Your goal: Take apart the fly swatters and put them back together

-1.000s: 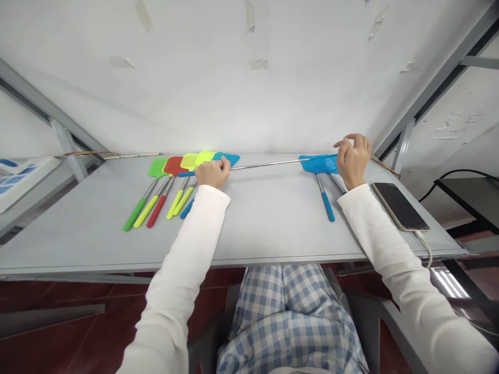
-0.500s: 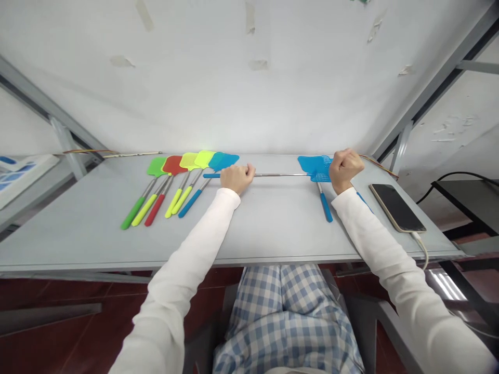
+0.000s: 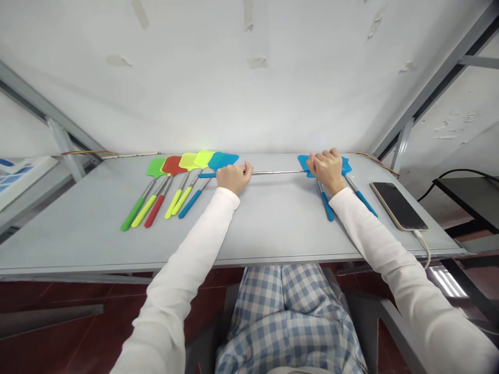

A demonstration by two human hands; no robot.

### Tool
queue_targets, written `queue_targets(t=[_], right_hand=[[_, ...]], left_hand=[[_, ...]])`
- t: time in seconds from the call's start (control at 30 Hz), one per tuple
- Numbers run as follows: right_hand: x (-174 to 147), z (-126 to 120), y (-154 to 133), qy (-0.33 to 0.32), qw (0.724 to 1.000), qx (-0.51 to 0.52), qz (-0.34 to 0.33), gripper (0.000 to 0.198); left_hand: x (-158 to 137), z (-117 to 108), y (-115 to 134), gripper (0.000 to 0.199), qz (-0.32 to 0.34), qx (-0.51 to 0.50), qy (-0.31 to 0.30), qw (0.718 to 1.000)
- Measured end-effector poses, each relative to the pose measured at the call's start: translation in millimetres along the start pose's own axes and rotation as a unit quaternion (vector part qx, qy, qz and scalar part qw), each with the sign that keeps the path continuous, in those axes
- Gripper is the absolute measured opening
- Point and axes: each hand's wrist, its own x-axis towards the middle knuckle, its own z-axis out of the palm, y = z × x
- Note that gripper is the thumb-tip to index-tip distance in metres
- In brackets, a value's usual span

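Observation:
My left hand (image 3: pixel 235 178) is closed round the blue handle of a fly swatter (image 3: pixel 278 172), held crosswise with its thin metal rod running right. At the rod's other end my right hand (image 3: pixel 326 169) is closed round the swatter where the rod meets the head, and it covers most of that blue head. Under and beside my right hand lie two more blue fly swatters, one with its handle (image 3: pixel 326 206) pointing toward me, the other with its handle (image 3: pixel 366 203) slanting right. Their heads are partly hidden.
On the grey table (image 3: pixel 268 228), several fly swatters lie fanned at the left, including a green one (image 3: pixel 134 214), a red one (image 3: pixel 155 210) and a blue one (image 3: pixel 191 203). A phone (image 3: pixel 398 205) with a white cable (image 3: pixel 424 244) lies at the right. Behind rises a white wall (image 3: pixel 249 104).
My right hand has moved left from beyond the head and now covers the held swatter's head end. The swatter has shifted slightly left, and the right-hand blue swatter shows more.

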Motion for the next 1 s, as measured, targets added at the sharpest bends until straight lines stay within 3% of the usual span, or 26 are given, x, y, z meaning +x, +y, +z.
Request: queue_targets(t=[0.13,0.27,0.47,0.63,0.83,1.0], right_hand=[[-5.7,7.4,8.3,0.039,0.999,-0.005,-0.006,0.049],[-7.9,2.5,-11.3,0.094,0.994,-0.01,-0.049,0.049],[-0.5,-5.2,-41.2,0.079,0.993,-0.001,-0.085,0.048],[2.9,-3.3,-5.1,0.04,0.999,-0.002,-0.027,0.044],[-0.1,-1.8,41.0,0.036,0.996,-0.01,0.086,0.048],[-2.3,4.8,43.9,0.039,0.993,0.012,0.108,0.054]], left_hand=[[-1.5,-2.9,3.4,0.053,0.004,-0.01,0.007,1.0],[-11.5,-1.5,17.9,0.055,0.005,-0.022,0.009,1.0],[-24.9,3.0,46.2,0.059,0.062,-0.039,-0.01,0.997],[-5.2,0.3,19.8,0.053,0.174,-0.054,-0.034,0.983],[14.4,-5.5,-25.7,0.053,0.08,0.007,-0.078,0.994],[9.6,-4.2,-18.9,0.053,0.103,-0.034,-0.116,0.987]])
